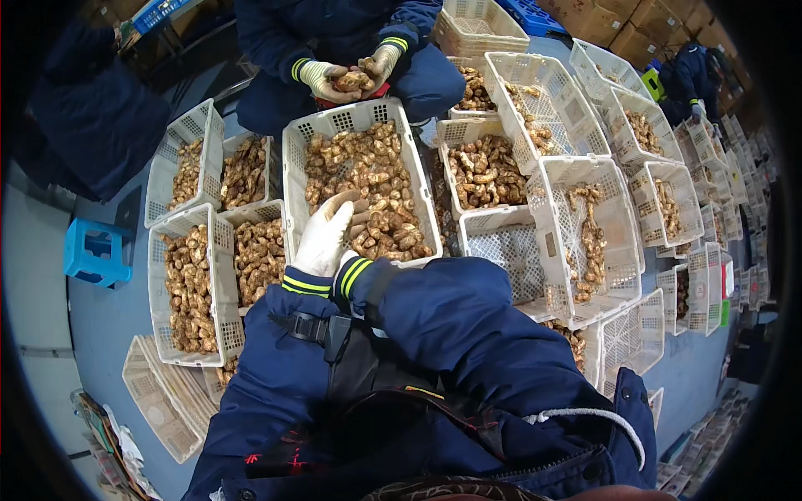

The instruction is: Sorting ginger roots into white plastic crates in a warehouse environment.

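Note:
Both my hands wear pale work gloves with soiled fingers. My left hand (pixel 324 237) is over the near left part of a white perforated plastic crate (pixel 430 206), its fingers bent above the mushrooms. My right hand (pixel 346 255) is mostly hidden behind it, the wrists close together; whether either holds anything cannot be made out. Stubby brown-and-cream mushrooms (pixel 388 169) fill much of this crate, with bare mesh showing in the middle. Across from me, a co-worker's gloved hands (pixel 332 81) hold a few mushrooms (pixel 354 80) above the far rim.
Mushroom-filled crates (pixel 213 282) stand close on my left; several more, some stacked askew, crowd my right, including a tilted crate (pixel 592 238). A blue plastic stool (pixel 97 252) is on the floor at left. Another person (pixel 692 78) is at far right, near cardboard boxes (pixel 645 28).

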A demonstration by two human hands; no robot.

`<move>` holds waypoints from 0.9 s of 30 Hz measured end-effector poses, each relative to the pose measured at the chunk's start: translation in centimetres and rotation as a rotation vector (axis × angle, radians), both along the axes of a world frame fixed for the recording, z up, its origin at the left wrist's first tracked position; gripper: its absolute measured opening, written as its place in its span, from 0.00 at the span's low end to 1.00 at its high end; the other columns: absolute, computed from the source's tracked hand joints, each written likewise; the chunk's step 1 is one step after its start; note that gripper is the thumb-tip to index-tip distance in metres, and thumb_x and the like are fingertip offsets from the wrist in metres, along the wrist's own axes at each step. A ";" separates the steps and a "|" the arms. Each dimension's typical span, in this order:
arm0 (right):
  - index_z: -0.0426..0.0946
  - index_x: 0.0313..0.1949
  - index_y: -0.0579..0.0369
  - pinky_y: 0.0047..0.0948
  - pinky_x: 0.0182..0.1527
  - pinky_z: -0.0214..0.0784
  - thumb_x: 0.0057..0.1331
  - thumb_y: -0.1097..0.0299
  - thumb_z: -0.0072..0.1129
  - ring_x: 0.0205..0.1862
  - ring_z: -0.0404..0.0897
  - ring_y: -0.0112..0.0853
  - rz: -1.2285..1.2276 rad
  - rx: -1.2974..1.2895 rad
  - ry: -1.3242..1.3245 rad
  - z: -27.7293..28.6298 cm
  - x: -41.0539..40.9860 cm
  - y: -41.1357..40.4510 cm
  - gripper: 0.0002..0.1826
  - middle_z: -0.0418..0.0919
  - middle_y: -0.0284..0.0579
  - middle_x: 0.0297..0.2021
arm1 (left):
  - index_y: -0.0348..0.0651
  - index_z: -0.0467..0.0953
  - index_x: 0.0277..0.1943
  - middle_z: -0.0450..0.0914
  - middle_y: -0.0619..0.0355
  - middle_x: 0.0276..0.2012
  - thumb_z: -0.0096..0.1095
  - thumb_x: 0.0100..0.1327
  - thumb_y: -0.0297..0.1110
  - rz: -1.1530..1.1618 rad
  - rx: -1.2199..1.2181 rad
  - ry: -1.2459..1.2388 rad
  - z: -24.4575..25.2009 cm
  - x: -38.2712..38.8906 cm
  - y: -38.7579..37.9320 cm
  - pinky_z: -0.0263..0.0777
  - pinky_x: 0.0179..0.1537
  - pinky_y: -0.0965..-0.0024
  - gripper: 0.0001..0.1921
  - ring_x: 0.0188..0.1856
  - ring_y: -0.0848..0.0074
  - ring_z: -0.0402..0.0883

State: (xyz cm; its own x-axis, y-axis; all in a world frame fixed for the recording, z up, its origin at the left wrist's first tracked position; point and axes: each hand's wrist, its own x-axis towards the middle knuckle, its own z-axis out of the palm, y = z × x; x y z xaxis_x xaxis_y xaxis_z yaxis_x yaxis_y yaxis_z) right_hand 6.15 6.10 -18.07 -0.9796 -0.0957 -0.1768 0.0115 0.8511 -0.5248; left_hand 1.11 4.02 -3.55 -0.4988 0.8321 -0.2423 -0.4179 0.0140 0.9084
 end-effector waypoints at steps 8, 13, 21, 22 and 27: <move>0.81 0.41 0.48 0.42 0.48 0.67 0.59 0.56 0.50 0.43 0.78 0.46 0.016 0.005 -0.021 0.3 0.1 -0.1 0.16 0.81 0.50 0.40 | 0.29 0.62 0.62 0.75 0.50 0.49 0.53 0.68 0.41 -0.006 0.017 0.033 0.9 0.1 -0.4 0.71 0.50 0.72 0.26 0.49 0.71 0.76; 0.81 0.41 0.48 0.42 0.48 0.67 0.59 0.56 0.50 0.43 0.78 0.47 0.030 -0.008 -0.023 0.3 -0.2 -0.4 0.16 0.81 0.50 0.40 | 0.31 0.61 0.62 0.74 0.48 0.53 0.54 0.68 0.41 -0.005 -0.043 0.030 0.9 -0.2 -0.6 0.71 0.52 0.72 0.27 0.51 0.70 0.76; 0.80 0.42 0.48 0.42 0.49 0.67 0.59 0.56 0.49 0.43 0.78 0.47 0.033 -0.023 -0.014 0.5 -0.2 -0.1 0.17 0.81 0.50 0.41 | 0.30 0.61 0.63 0.72 0.44 0.54 0.51 0.69 0.38 -0.013 0.003 0.014 0.2 -0.2 -0.5 0.71 0.54 0.69 0.25 0.52 0.66 0.76; 0.80 0.42 0.48 0.42 0.49 0.67 0.59 0.56 0.49 0.43 0.78 0.47 0.034 -0.024 -0.013 0.5 -0.4 -0.2 0.17 0.81 0.50 0.41 | 0.30 0.61 0.62 0.73 0.46 0.53 0.53 0.68 0.39 -0.016 0.016 0.017 0.0 -0.3 -0.5 0.71 0.53 0.69 0.26 0.51 0.68 0.76; 0.80 0.43 0.48 0.42 0.49 0.67 0.60 0.56 0.49 0.44 0.78 0.47 0.048 -0.025 -0.006 0.8 -0.3 -0.1 0.17 0.80 0.50 0.41 | 0.30 0.61 0.62 0.75 0.49 0.49 0.56 0.67 0.42 0.002 0.003 0.014 0.4 0.1 -0.3 0.71 0.52 0.70 0.28 0.50 0.69 0.76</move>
